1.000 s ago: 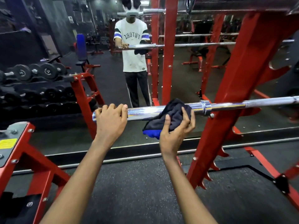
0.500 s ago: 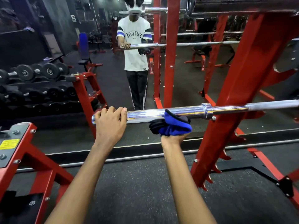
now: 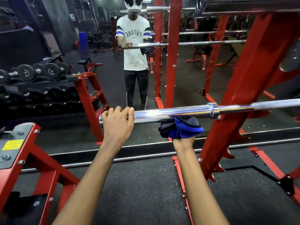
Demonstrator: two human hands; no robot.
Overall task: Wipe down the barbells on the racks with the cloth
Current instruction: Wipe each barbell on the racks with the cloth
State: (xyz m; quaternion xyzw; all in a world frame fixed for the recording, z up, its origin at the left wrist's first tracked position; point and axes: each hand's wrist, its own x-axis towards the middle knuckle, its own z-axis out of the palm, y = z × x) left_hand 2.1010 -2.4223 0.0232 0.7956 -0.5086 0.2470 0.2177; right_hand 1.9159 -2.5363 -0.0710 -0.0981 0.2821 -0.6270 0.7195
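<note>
Chrome barbell sleeve point(image 3: 170, 113) sits on the red rack point(image 3: 243, 95), with the left hand point(image 3: 117, 125) curled tight round its end. The right hand point(image 3: 183, 141) has rolled the blue cloth point(image 3: 184, 129) from on top to underneath, fingers clamped on the bunch, so I reckon the underside's getting wiped now.

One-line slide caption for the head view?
Left hand grips the end of the chrome steel barbell on the red metal rack; right hand holds a bunched blue-and-black cloth against its underside.

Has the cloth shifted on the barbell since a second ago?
Yes. The cloth dropped from over the barbell to under it, bunched in the right hand, staying just left of the collar.
</note>
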